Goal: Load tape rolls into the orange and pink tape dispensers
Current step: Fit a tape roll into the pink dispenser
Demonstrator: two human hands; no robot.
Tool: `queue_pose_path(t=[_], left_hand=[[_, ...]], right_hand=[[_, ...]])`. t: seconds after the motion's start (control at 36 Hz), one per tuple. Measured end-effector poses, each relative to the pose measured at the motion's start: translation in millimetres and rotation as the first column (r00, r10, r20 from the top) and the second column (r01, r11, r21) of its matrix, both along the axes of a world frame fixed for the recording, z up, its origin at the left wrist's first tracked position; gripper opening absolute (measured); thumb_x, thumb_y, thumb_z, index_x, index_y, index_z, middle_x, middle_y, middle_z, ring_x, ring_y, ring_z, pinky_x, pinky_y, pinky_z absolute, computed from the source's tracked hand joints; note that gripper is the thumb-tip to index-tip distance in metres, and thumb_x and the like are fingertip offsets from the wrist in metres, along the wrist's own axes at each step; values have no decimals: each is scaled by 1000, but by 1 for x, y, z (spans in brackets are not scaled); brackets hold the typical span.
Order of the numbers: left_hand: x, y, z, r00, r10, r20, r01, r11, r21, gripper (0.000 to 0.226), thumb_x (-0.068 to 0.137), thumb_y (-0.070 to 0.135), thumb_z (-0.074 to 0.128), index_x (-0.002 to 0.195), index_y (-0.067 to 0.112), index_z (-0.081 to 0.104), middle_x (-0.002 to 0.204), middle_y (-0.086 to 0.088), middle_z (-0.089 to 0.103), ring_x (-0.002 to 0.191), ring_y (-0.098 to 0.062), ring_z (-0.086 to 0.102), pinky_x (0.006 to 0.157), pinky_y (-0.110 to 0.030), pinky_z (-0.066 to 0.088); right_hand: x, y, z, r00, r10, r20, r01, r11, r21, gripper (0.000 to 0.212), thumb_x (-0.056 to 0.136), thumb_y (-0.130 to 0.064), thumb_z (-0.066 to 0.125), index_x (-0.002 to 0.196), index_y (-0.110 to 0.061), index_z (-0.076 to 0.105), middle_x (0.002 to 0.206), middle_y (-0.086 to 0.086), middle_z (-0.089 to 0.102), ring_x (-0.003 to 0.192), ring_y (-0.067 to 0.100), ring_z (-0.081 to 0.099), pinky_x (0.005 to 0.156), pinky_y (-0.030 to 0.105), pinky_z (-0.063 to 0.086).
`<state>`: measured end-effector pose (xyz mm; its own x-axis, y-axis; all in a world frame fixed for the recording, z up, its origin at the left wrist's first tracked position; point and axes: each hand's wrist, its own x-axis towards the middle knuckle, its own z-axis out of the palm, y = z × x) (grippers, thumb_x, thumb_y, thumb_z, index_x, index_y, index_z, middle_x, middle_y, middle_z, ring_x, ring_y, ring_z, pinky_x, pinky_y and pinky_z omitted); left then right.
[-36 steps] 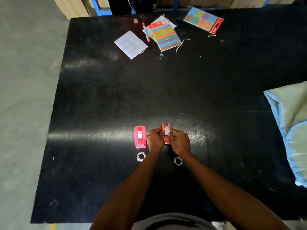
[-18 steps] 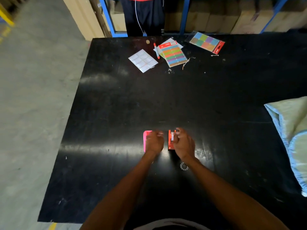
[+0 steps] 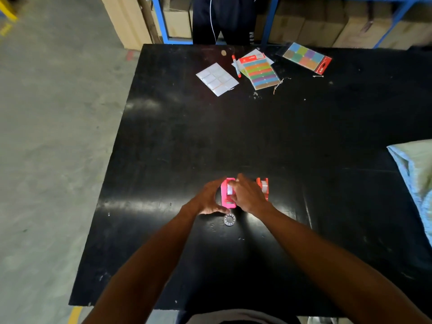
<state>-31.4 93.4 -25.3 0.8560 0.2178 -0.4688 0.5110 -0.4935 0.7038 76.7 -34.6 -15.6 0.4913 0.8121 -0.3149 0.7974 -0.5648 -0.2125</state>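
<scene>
The pink tape dispenser stands on the black table with a whitish tape roll in it. My left hand cups its left side. My right hand grips it from the right, fingertips on the roll. The orange dispenser stands free just right of my right hand, a clear roll seated in it. One clear tape ring lies flat on the table just in front of the pink dispenser.
At the table's far edge lie a white label sheet, an orange marker and two packs of coloured sticky notes. A pale blue cloth covers the right edge. A person's dark-clothed legs stand beyond the table.
Both hands have left the orange dispenser and shifted left onto the pink one. The orange dispenser now stands alone with its roll. The camera has tilted up.
</scene>
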Motion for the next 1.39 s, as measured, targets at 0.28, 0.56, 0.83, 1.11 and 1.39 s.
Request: queue_pose_path(t=[0.28, 0.56, 0.83, 1.11, 1.39], left_hand=[[18, 16, -32, 990, -56, 127, 43, 994, 102, 104, 52, 44, 91, 141, 31, 40, 142, 2, 50, 132, -21, 43, 110, -29, 35], [20, 23, -50, 985, -62, 161, 46, 994, 101, 108, 47, 49, 89, 140, 35, 36, 142, 5, 48, 131, -19, 44, 108, -46, 40], [12, 18, -50, 992, -58, 111, 58, 998, 8, 133, 52, 41, 92, 151, 42, 4, 159, 6, 23, 146, -19, 24, 118, -43, 27], [-9, -42, -2, 820, 556, 135, -443, 766, -466, 32, 92, 21, 62, 121, 9, 67, 109, -18, 74, 98, -29, 73, 85, -35, 56], [-14, -51, 21, 696, 707, 122, -547, 633, -547, 23, 84, 5, 71, 107, 0, 71, 94, -20, 75, 84, -25, 71, 82, -45, 59]], right_hand=[[5, 17, -14, 998, -44, 33, 47, 994, -99, 27, 88, -23, 70, 110, -9, 67, 113, 12, 51, 87, 28, 66, 81, 42, 57], [27, 18, -15, 955, -7, -298, 5, 1000, -9, 31, 90, -18, 65, 119, -7, 60, 118, 11, 46, 96, 31, 62, 92, 45, 51], [39, -1, -3, 945, -8, -327, 32, 997, 67, 33, 89, -13, 64, 120, -2, 61, 123, 17, 62, 116, 31, 56, 99, 34, 39], [14, -21, 13, 951, 0, -309, 74, 971, 227, 14, 89, -12, 57, 100, -9, 64, 104, 13, 66, 98, 28, 60, 83, 35, 45], [9, -50, 27, 914, -28, -405, 209, 888, 410, 25, 83, -13, 71, 103, -13, 57, 106, 5, 57, 96, 18, 63, 79, 25, 53]])
